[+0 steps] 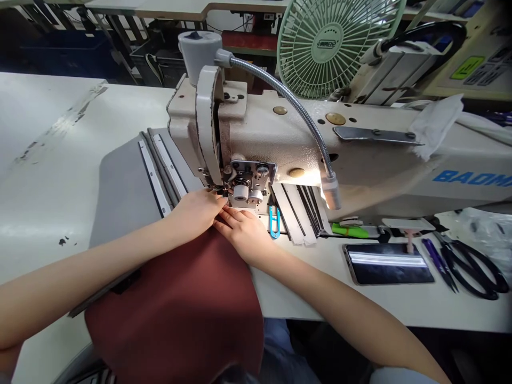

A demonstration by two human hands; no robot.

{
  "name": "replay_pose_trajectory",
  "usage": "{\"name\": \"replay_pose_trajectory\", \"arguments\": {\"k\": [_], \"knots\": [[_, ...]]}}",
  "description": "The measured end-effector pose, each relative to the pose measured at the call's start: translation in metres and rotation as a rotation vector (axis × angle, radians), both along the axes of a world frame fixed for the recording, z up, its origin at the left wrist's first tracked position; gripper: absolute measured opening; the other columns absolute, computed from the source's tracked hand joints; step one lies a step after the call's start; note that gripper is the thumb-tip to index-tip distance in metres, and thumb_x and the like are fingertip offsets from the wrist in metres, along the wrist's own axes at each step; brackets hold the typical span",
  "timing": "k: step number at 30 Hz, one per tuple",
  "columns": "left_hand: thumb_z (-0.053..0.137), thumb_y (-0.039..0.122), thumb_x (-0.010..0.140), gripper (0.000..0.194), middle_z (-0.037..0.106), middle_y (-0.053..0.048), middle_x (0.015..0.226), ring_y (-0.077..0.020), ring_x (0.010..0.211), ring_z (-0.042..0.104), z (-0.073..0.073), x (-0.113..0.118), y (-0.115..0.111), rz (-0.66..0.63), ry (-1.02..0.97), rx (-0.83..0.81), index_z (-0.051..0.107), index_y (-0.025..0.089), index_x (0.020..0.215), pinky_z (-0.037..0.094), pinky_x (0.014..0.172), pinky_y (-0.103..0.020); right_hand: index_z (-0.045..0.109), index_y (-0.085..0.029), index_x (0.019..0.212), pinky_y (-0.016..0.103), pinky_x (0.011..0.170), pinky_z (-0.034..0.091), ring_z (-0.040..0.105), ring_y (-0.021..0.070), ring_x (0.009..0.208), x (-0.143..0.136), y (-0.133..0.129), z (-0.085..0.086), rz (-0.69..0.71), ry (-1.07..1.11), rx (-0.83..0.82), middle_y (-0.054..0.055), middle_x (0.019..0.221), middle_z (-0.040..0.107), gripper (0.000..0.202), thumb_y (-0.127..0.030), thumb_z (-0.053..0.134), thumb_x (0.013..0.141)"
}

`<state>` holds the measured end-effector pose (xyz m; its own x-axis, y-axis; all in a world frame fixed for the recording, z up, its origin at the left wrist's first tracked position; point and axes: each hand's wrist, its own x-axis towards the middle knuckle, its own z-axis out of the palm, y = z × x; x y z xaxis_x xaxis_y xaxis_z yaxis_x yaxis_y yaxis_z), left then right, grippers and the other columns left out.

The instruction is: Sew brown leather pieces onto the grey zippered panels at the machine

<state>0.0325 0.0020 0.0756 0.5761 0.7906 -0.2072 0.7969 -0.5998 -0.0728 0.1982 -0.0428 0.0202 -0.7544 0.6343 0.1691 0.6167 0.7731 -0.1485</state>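
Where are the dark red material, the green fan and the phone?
Dark red material [180, 314]: head view, on its broad lower part.
Green fan [326, 44]: head view, on the hub at its centre.
Phone [388, 271]: head view, on its dark screen.

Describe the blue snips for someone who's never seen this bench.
Start at the sewing machine, left end. Below it, the snips lie between the right hand and the grey strips. Their blue handle sets them apart from the green tool farther right.
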Motion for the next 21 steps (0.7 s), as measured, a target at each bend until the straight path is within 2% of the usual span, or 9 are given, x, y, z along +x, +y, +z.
{"name": "replay_pose_trajectory", "arguments": {"k": [4,6,9,11,14,16,18,19,21], "knots": [[0.033,0.013,0.092,0.032,0.069,-0.012,0.091,-0.027,0.087,0.065,0.005,0.004,-0.001,0.02,-0.009,-0.025,0.064,0.015,0.099,0.051,0.076,-0.039,0.056,-0.017,0.134,0.04,0.09,0.045,0.046,0.0272,0.128,0.001,0.004,0.004,-0.043,-0.033,-0.035,0.013,0.143,0.052,0.039,-0.014,0.042,0.098],[0.033,0.014,0.092,0.036,0.069,-0.011,0.104,-0.0268,0.101,0.063,0.011,-0.003,-0.011,-0.004,-0.045,-0.019,0.064,0.018,0.11,0.05,0.087,-0.04,0.048,-0.015,0.141,0.042,0.089,0.044,0.046,0.0299,0.124,0.006,0.003,0.01,-0.028,-0.072,-0.064,0.015,0.146,0.047,0.048,-0.015,0.048,0.093],[0.045,0.014,0.084,0.052,0.051,-0.012,0.141,-0.0395,0.138,0.033,0.019,-0.037,-0.037,0.034,-0.081,0.121,0.05,0.022,0.135,0.041,0.103,-0.052,0.035,-0.012,0.15,0.046,0.093,0.039,0.04,0.0353,0.125,0.016,0.0,0.02,0.058,-0.106,-0.138,0.02,0.154,0.034,0.074,-0.027,0.061,0.083],[0.049,0.011,0.079,0.064,0.042,-0.014,0.149,-0.0462,0.143,0.019,0.024,-0.066,-0.051,0.117,-0.068,0.166,0.044,0.021,0.141,0.039,0.101,-0.058,0.032,-0.014,0.152,0.048,0.097,0.036,0.037,0.0375,0.127,0.02,-0.005,0.024,0.108,-0.12,-0.168,0.021,0.157,0.027,0.081,-0.032,0.064,0.079],[0.038,0.005,0.082,0.054,0.057,-0.013,0.132,-0.0387,0.13,0.045,0.031,-0.089,-0.059,0.119,-0.031,0.131,0.053,0.021,0.131,0.043,0.097,-0.053,0.034,-0.016,0.151,0.048,0.095,0.036,0.041,0.0368,0.124,0.018,-0.012,0.026,0.108,-0.146,-0.143,0.021,0.157,0.027,0.075,-0.03,0.06,0.082],[0.033,0.005,0.085,0.041,0.066,-0.011,0.104,-0.0327,0.107,0.06,0.036,-0.083,-0.054,0.06,0.027,0.084,0.065,0.021,0.106,0.046,0.089,-0.049,0.037,-0.014,0.149,0.046,0.091,0.04,0.045,0.0356,0.12,0.012,-0.016,0.025,0.081,-0.147,-0.109,0.024,0.153,0.033,0.066,-0.026,0.055,0.086],[0.038,0.009,0.084,0.031,0.064,-0.01,0.085,-0.0303,0.092,0.061,0.038,-0.067,-0.047,-0.036,0.054,-0.003,0.066,0.021,0.088,0.048,0.079,-0.043,0.041,-0.011,0.147,0.044,0.088,0.043,0.047,0.0344,0.119,0.006,-0.02,0.023,0.057,-0.13,-0.088,0.025,0.148,0.04,0.058,-0.023,0.049,0.09],[0.041,0.011,0.082,0.028,0.063,-0.009,0.086,-0.029,0.089,0.062,0.038,-0.059,-0.042,-0.084,0.04,-0.061,0.066,0.021,0.091,0.048,0.075,-0.04,0.042,-0.009,0.146,0.042,0.087,0.044,0.047,0.0339,0.12,0.004,-0.021,0.021,0.047,-0.124,-0.082,0.025,0.146,0.043,0.056,-0.022,0.047,0.092],[0.049,0.02,0.081,0.04,0.063,-0.008,0.104,-0.0254,0.085,0.063,0.038,-0.048,-0.033,-0.119,-0.01,-0.144,0.061,0.022,0.119,0.047,0.07,-0.035,0.043,-0.007,0.145,0.041,0.087,0.045,0.048,0.0329,0.12,0.001,-0.023,0.018,0.038,-0.118,-0.07,0.025,0.146,0.043,0.053,-0.021,0.045,0.093]]}}
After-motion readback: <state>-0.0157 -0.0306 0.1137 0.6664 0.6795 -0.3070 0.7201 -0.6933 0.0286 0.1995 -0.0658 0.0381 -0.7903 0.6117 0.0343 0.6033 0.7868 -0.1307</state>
